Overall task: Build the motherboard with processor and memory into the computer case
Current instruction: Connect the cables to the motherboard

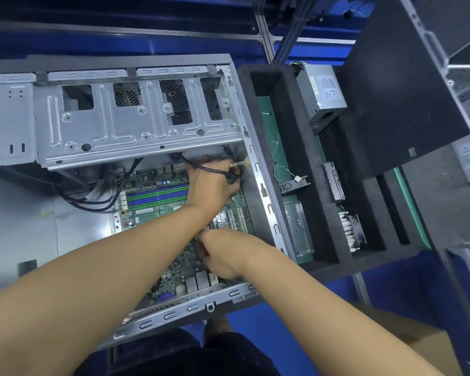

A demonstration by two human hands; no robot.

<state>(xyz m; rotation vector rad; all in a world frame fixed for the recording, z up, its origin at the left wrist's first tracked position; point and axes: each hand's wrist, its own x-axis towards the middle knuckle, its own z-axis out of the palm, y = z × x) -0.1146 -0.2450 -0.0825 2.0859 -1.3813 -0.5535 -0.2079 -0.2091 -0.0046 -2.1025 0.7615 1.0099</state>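
motherboard (144, 221) green | memory slots (158, 195) green-and-blue stripes | computer case (92, 126) silver-grey | cables (87, 203) black | foam tray (329, 240) black

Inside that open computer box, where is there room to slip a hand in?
Freest: the bare case floor, left of the motherboard and below the drive cage. Crowded: the board's far right corner, where the left hand grips black cables, and its near edge, under the right hand.
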